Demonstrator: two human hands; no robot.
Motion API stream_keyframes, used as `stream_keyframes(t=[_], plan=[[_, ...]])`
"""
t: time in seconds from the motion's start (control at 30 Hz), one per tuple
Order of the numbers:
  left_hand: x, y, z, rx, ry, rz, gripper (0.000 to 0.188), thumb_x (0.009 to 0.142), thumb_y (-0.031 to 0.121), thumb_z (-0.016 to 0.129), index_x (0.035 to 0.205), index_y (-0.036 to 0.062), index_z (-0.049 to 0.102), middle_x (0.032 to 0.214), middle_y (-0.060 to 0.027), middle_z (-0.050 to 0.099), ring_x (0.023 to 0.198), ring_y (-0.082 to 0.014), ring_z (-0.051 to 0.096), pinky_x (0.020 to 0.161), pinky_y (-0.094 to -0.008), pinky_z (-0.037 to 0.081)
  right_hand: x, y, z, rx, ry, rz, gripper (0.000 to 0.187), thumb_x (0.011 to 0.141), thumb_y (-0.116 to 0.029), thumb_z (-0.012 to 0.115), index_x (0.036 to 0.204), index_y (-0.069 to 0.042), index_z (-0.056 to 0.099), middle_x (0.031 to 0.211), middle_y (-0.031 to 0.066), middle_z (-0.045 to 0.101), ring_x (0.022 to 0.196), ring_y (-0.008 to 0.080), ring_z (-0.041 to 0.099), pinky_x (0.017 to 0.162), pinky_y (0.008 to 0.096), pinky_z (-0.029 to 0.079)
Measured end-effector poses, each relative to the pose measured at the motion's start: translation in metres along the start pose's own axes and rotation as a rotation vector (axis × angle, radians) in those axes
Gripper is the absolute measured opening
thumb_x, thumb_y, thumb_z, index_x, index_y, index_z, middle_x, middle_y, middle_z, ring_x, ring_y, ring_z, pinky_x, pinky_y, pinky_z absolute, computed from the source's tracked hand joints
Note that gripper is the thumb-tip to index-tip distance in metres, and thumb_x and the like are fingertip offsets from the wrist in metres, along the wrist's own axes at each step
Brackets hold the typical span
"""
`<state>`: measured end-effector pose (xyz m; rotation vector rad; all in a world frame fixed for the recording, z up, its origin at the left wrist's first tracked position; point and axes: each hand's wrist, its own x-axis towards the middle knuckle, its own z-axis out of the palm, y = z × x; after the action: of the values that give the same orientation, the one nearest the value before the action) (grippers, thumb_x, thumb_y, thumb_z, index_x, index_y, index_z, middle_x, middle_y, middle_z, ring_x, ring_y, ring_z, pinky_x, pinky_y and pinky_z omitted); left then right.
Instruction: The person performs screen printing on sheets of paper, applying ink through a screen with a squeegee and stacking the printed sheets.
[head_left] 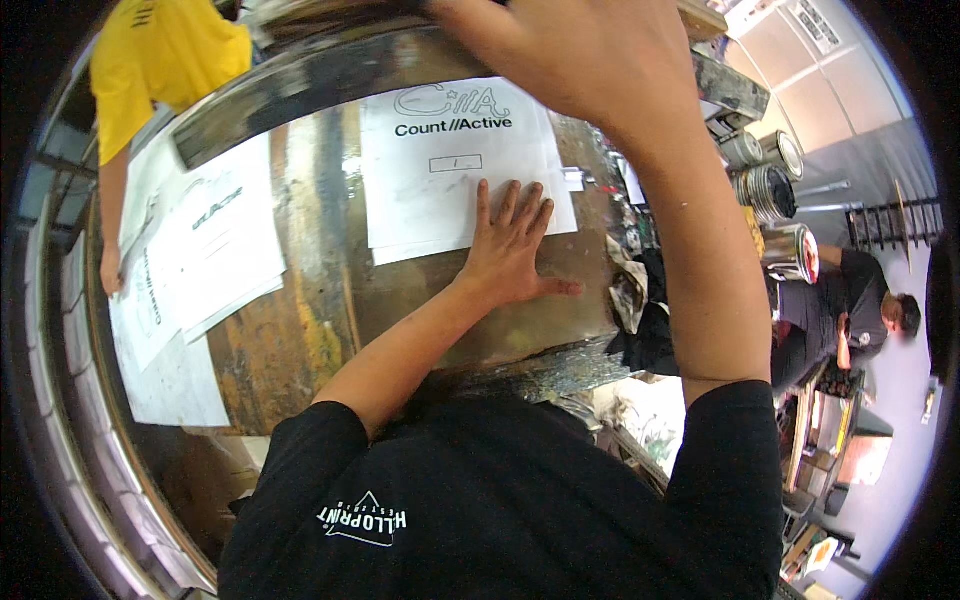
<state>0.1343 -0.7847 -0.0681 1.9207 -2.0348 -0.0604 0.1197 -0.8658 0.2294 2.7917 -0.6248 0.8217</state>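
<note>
My left hand [508, 250] lies on the lower right part of a white printed sheet [410, 205], its fingers spread and the thumb stretched out over the brown tabletop. Black lettering, a line drawing and a small box mark this sheet, and the edges of others show beneath it. Raised high over the far side of the table, my right hand [590, 55] looms large and close. Its thumb side shows, but the fingers run past the upper edge of the picture, so whether it holds anything is hidden.
More printed sheets [225, 255] lie overlapped on the left of the stained worktable [285, 370]. A person in a yellow shirt [165, 60] stands at the far left. Paint cans [790, 250] and dark rags [650, 330] line the right side. Another person [860, 300] is farther right.
</note>
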Motion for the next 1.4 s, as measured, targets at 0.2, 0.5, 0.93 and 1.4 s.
stream_keyframes(t=[0.2,0.5,0.93,1.4], plan=[[0.014,0.017,0.008,-0.012,0.033,0.069,0.128,0.068,0.098,0.041,0.149,-0.0016,0.044,0.156,-0.0206,0.035,0.145,-0.0444,0.028,0.114,-0.0775,0.001,0.000,0.013,-0.014,0.056,0.036,-0.079,0.056,0.101,-0.054,0.045,0.074,-0.007,0.060,0.065,0.0070,0.058,0.063,0.0183,0.053,0.082,0.0423,0.046],[0.008,0.010,-0.001,-0.103,0.188,0.074,0.117,0.069,0.090,0.056,0.148,0.0042,0.046,0.156,-0.0214,0.036,0.143,-0.0442,0.032,0.115,-0.0755,0.004,0.003,0.003,-0.011,0.062,0.007,-0.036,0.057,0.101,-0.055,0.044,0.074,-0.008,0.060,0.063,0.0074,0.057,0.059,0.0181,0.051,0.080,0.0410,0.047],[-0.149,-0.090,-0.148,-0.672,0.455,-0.704,0.102,0.063,0.034,0.098,0.142,-0.0079,0.049,0.123,-0.0191,0.067,0.110,-0.0269,0.067,0.098,-0.0367,0.052,-0.098,0.013,0.082,0.056,-0.297,-0.249,0.036,0.083,-0.021,0.069,0.113,-0.005,0.055,0.104,0.0131,0.062,0.099,0.0322,0.060,0.080,0.0453,0.047],[-0.183,-0.099,-0.077,-0.010,0.268,-0.608,0.115,0.050,0.072,0.084,0.141,0.0059,0.058,0.101,-0.0079,0.048,0.102,-0.0269,0.046,0.092,-0.0429,0.028,-0.138,-0.008,0.184,-0.058,-0.269,-0.129,0.017,0.085,-0.010,0.058,0.102,-0.012,0.058,0.092,0.0063,0.056,0.090,0.0257,0.055,0.077,0.0395,0.043]])
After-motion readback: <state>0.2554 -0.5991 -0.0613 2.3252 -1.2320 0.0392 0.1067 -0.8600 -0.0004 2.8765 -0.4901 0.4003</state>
